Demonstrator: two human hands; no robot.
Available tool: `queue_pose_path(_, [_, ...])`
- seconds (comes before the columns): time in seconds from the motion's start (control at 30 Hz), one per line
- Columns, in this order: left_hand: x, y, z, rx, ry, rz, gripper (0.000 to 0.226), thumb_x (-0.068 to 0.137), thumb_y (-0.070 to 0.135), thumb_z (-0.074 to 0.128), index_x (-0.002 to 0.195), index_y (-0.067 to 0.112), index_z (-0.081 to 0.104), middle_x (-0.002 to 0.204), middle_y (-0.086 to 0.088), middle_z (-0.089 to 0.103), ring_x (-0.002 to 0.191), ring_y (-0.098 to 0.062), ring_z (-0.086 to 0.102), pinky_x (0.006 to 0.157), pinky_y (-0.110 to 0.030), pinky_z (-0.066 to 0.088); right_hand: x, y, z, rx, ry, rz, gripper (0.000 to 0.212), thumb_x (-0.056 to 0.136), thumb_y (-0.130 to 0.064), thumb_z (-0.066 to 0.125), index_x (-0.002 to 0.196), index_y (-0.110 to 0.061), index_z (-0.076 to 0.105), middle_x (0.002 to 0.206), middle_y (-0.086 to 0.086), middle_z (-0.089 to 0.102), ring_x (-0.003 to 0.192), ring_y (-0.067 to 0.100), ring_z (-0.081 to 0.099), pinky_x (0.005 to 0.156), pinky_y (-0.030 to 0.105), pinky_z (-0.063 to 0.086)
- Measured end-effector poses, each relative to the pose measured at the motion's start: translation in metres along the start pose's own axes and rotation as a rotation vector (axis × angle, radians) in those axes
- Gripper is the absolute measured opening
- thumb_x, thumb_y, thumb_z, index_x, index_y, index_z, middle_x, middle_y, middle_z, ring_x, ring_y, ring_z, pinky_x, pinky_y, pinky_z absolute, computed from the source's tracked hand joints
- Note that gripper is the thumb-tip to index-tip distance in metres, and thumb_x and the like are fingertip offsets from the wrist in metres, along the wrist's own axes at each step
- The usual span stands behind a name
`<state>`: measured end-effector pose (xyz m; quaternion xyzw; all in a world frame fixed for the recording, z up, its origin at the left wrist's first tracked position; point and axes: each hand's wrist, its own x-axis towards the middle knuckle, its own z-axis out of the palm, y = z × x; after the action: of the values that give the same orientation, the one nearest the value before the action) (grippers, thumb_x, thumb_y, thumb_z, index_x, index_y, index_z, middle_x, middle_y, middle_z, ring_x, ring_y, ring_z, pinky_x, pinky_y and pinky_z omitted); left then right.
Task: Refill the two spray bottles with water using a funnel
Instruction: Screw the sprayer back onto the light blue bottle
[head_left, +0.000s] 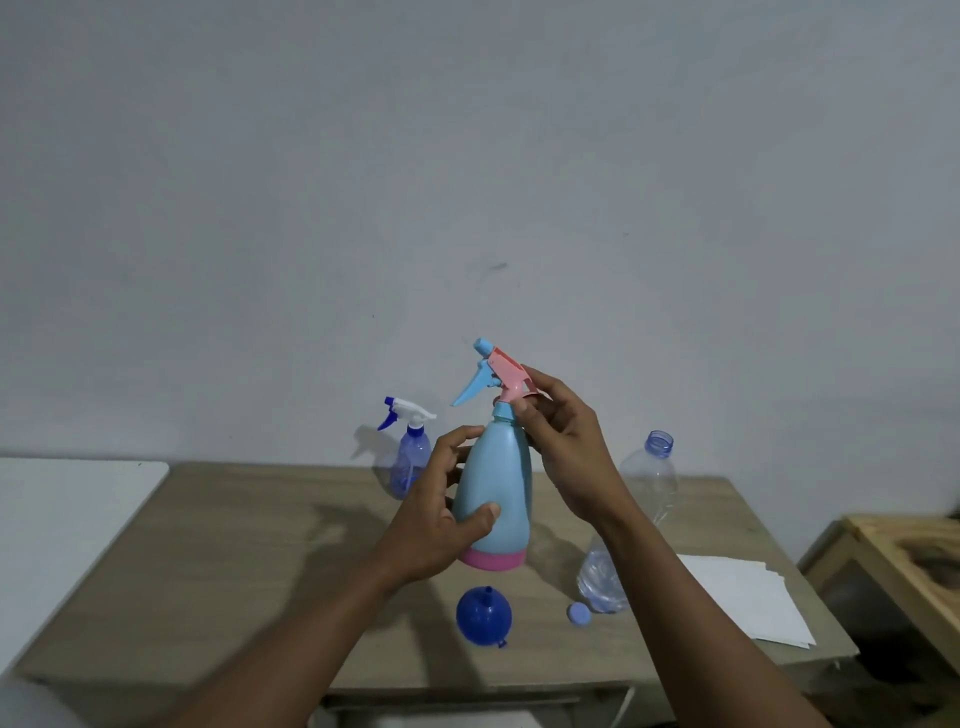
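Head view, left hand (441, 519) grips pale spray bottle (498, 478), right hand (566, 447) pinches its head (506, 371), neck (500, 413) half-hidden

Left open, right cluttered
The table (208, 545) is free at left; pale spray bottle (501, 493) fills the middle, funnel (484, 617), cap (578, 614), water bottle (649, 483) and paper (748, 597) crowd the right, small spray bottle (410, 457) behind.

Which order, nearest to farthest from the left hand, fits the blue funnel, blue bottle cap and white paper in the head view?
1. blue funnel: just below the left hand.
2. blue bottle cap: right of the funnel.
3. white paper: far right.
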<state>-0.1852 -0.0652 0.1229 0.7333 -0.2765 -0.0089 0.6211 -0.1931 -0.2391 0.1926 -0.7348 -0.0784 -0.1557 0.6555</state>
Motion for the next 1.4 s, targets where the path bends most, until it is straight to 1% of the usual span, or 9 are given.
queue_pose_path(0.2, [0.002, 0.011, 0.005, 0.001, -0.005, 0.021, 0.072, 0.073, 0.047, 0.070, 0.136, 0.050, 0.035, 0.128, 0.018, 0.052, 0.113, -0.010, 0.058, 0.080, -0.031, 0.060, -0.004, -0.012, -0.001, -0.120, -0.026, -0.071, 0.044, 0.098, -0.027, 0.062, 0.140, -0.034, 0.049, 0.122, -0.009, 0.064, 0.098, 0.003, 0.066, 0.081, 0.024, 0.056])
queue_pose_path(0.33, [0.004, 0.017, 0.007, -0.002, -0.002, 0.040, 0.072, 0.074, 0.047, 0.070, 0.137, 0.049, 0.035, 0.126, 0.027, 0.051, 0.114, -0.008, 0.057, 0.079, -0.028, 0.059, -0.006, -0.011, -0.001, 0.028, -0.042, -0.024, 0.044, 0.101, -0.027, 0.056, 0.142, -0.037, 0.045, 0.120, -0.002, 0.070, 0.106, 0.021, 0.070, 0.090, 0.038, 0.059])
queue_pose_path(0.5, [0.006, 0.021, 0.011, 0.035, 0.030, 0.081, 0.070, 0.077, 0.050, 0.068, 0.134, 0.051, 0.029, 0.137, 0.015, 0.047, 0.118, -0.009, 0.056, 0.084, -0.025, 0.058, -0.009, -0.011, 0.008, 0.037, 0.063, -0.110, 0.055, 0.104, -0.025, 0.051, 0.147, -0.047, 0.025, 0.104, -0.003, 0.074, 0.094, 0.023, 0.073, 0.082, 0.034, 0.060])
queue_pose_path(0.67, [0.005, 0.030, 0.017, 0.045, 0.006, 0.118, 0.061, 0.081, 0.056, 0.061, 0.135, 0.042, 0.034, 0.131, 0.029, 0.042, 0.119, -0.003, 0.052, 0.077, -0.018, 0.055, -0.003, -0.014, 0.010, 0.039, 0.177, -0.222, 0.035, 0.105, -0.020, 0.050, 0.134, -0.037, 0.043, 0.096, 0.008, 0.071, 0.084, 0.030, 0.071, 0.079, 0.049, 0.060])
queue_pose_path(0.87, [0.009, 0.035, 0.009, 0.038, -0.147, 0.104, 0.081, 0.079, 0.036, 0.078, 0.140, 0.053, 0.027, 0.137, 0.029, 0.035, 0.120, 0.000, 0.051, 0.080, -0.027, 0.060, 0.001, -0.025, 0.002, 0.108, 0.218, -0.212, 0.028, 0.103, -0.019, 0.052, 0.129, -0.030, 0.048, 0.095, 0.009, 0.071, 0.081, 0.027, 0.072, 0.074, 0.037, 0.060])
queue_pose_path(0.97, [0.009, 0.035, 0.007, 0.027, -0.157, 0.083, 0.083, 0.080, 0.028, 0.081, 0.140, 0.053, 0.029, 0.138, 0.029, 0.033, 0.119, 0.001, 0.050, 0.078, -0.032, 0.062, 0.002, -0.026, -0.002, 0.113, 0.178, -0.181, 0.028, 0.104, -0.021, 0.051, 0.130, -0.027, 0.047, 0.100, 0.008, 0.073, 0.086, 0.029, 0.073, 0.077, 0.040, 0.061])
queue_pose_path(1.13, [0.007, 0.029, 0.007, 0.025, -0.093, 0.085, 0.086, 0.073, 0.036, 0.083, 0.143, 0.045, 0.034, 0.142, 0.018, 0.036, 0.119, -0.022, 0.055, 0.076, -0.041, 0.063, 0.004, -0.027, -0.019, 0.006, 0.049, -0.140, 0.030, 0.104, -0.017, 0.050, 0.132, -0.028, 0.049, 0.116, 0.002, 0.074, 0.110, 0.020, 0.069, 0.094, 0.036, 0.055])
queue_pose_path(1.3, [0.006, 0.027, 0.008, 0.065, -0.068, 0.093, 0.086, 0.072, 0.035, 0.085, 0.141, 0.046, 0.036, 0.141, 0.023, 0.036, 0.120, -0.020, 0.054, 0.076, -0.036, 0.063, 0.006, -0.031, -0.032, -0.011, -0.025, -0.148, 0.038, 0.098, -0.009, 0.062, 0.129, -0.028, 0.053, 0.106, 0.018, 0.072, 0.103, 0.034, 0.066, 0.095, 0.046, 0.052])
queue_pose_path(1.4, [0.007, 0.027, 0.008, 0.079, -0.064, 0.098, 0.086, 0.073, 0.033, 0.085, 0.142, 0.044, 0.036, 0.140, 0.026, 0.036, 0.121, -0.018, 0.053, 0.076, -0.034, 0.063, 0.009, -0.036, -0.037, -0.126, -0.086, -0.193, 0.041, 0.098, -0.006, 0.061, 0.135, -0.022, 0.057, 0.120, 0.006, 0.070, 0.111, 0.024, 0.067, 0.099, 0.039, 0.054])
